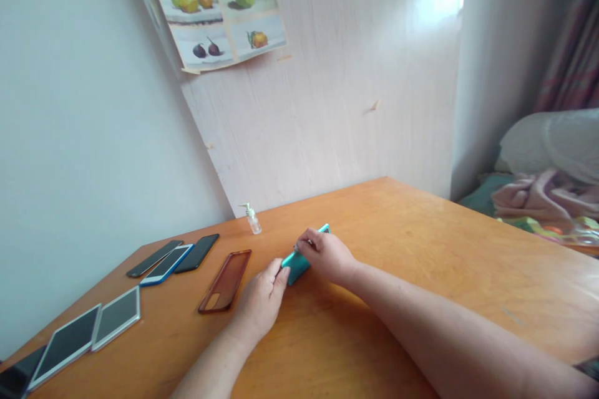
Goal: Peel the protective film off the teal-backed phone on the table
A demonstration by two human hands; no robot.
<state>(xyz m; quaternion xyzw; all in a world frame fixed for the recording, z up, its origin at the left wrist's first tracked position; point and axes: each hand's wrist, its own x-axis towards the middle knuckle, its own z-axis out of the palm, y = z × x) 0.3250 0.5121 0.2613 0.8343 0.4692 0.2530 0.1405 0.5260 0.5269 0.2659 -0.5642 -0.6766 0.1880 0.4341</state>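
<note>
A teal phone (296,267) lies flat on the orange wooden table (421,287), near its middle. My left hand (262,300) rests at the phone's near end, fingers curled against its edge. My right hand (325,254) lies over the phone's far half, fingers closed in a pinch on a small thin thing I cannot make out. A brown phone case (225,280) lies just left of my left hand.
Three dark and blue phones (174,257) lie in a row at the table's left. Two tablets (88,331) sit at the near left corner. A small pump bottle (253,219) stands by the wall. Bedding (543,193) lies to the right.
</note>
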